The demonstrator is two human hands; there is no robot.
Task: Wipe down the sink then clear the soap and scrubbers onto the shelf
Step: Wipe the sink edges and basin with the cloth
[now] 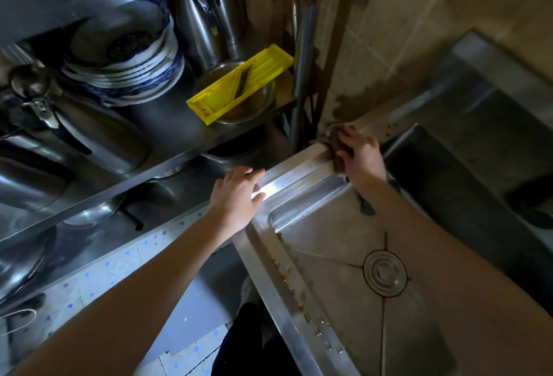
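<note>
While the wipe-down is under way, judging by the crumbs left on the sink's near rim:
Right hand (360,151): fingers curled down on a dark cloth (336,148), pressing it onto the sink (299,175) rim's far corner, probably to scrub where grime gathers.
Left hand (238,196): flat and open, holding nothing, palm on the rim's left edge, seemingly as a brace.
Sink: basin bare around the drain (385,273).
Shelf (167,133): left of the sink, carrying plates (125,58) and a yellow slicer (239,86).
Soap, scrubbers: none visible.

kitchen; steel sink (314,166) | steel shelf (167,133); stacked plates (125,70) | pots (209,22) | tiled wall (404,31)
</note>
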